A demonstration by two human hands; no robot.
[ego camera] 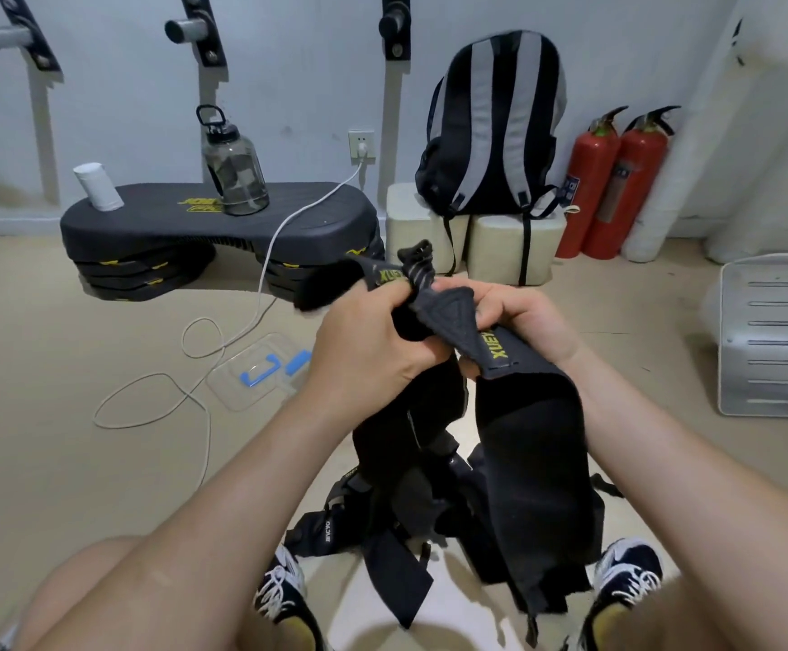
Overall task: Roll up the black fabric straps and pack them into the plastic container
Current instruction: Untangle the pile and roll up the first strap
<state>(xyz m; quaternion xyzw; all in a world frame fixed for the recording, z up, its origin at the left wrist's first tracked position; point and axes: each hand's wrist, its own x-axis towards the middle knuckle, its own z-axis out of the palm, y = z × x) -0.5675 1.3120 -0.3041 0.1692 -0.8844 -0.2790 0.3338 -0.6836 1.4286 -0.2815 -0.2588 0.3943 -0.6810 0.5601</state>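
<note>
Matt black cloth straps

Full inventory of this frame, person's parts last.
black fabric straps: several, black, in both hands, hanging to floor
plastic container: 1, clear, blue clips, floor left
step platform: 1, black, by wall
water bottle: 1, grey, on platform
white cylinder: 1, white, on platform
cable: 1, white, across floor
backpack: 1, black-grey, on cream blocks
fire extinguishers: 2, red, beside backpack
wall pegs: 3, grey, wall
slotted panel: 1, silver, right edge
shoes: 2, dark, bottom
left hand: 1, grips straps
right hand: 1, grips straps
</note>
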